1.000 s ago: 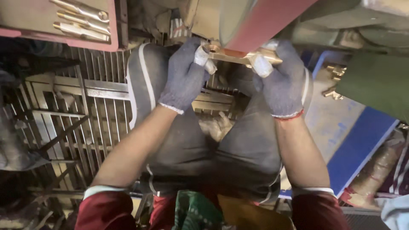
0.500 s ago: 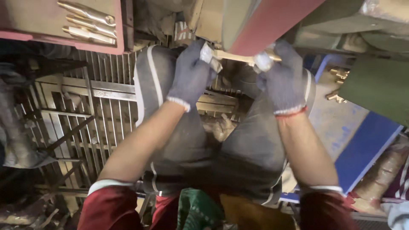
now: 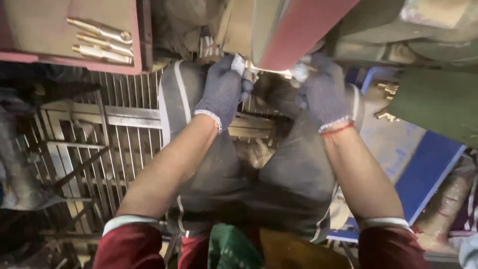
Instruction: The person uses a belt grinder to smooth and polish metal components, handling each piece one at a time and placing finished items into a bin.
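Nearest, at bottom edge: dark red sleeves (image 3: 127, 249) pushed up with pale cuffs, bare forearms reaching upward over grey trousers (image 3: 294, 184) with a pale side stripe. Green cloth (image 3: 231, 249) at waist. Left of the legs, a metal grille (image 3: 89, 149) of thin bars over a dark floor; right of the legs, a blue board (image 3: 423, 169).

Farther up: left hand (image 3: 224, 92), grey knit glove, fingers curled and closed on one end of a brass-coloured piece (image 3: 266, 72). Right hand (image 3: 323, 94), same glove with red wrist band, closed on the other end. Piece held level between both hands, pressed up against the lower edge of a dark red sanding belt (image 3: 298, 30); middle of piece mostly hidden behind the belt.

Farthest: red tray (image 3: 64, 60) at upper left holding three long brass-coloured parts (image 3: 99, 42) side by side. Green machine body (image 3: 438, 109) at right, small brass fitting (image 3: 386, 114) just beside it.
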